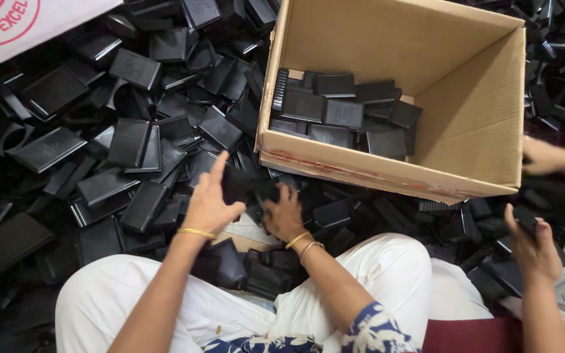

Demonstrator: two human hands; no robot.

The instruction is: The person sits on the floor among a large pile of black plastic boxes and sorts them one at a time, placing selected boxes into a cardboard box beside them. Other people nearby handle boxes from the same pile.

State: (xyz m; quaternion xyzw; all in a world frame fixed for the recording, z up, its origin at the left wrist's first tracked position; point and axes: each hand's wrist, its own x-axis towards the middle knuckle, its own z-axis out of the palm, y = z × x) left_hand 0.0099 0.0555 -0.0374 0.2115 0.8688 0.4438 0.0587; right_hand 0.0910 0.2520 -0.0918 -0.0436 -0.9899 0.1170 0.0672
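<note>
Plastic is spreading all around you: a deep heap of flat black rectangular plastic tray parts (99,150), glossy, shallow-rimmed and lying at every angle, is covering the floor on your left and running on under the open brown corrugated cardboard box (472,111). That box is sitting just ahead and to your right, tilted toward you, with a small layer of the same black pieces (341,111) lying flat at its bottom left corner. Your knees in the white trousers (387,274) are framing the work.

Now the piece in play: you are holding a black rectangular plastic tray piece (246,186) between both hands, just short of the box's near wall. Its long axis is running roughly left to right, across your body. Your left hand (209,206) is half closed on the left end, thumb and forefinger raised and pinching the edge, gold bangle at the wrist. Your right hand (284,216) is curling over the right end, fingers bent down on it. The box opening is lying up and to the right of the piece, so your right hand is the nearer one to it.

Off at the right edge, another person's hands (534,245) are working the same sort of black piece, well apart from yours.
</note>
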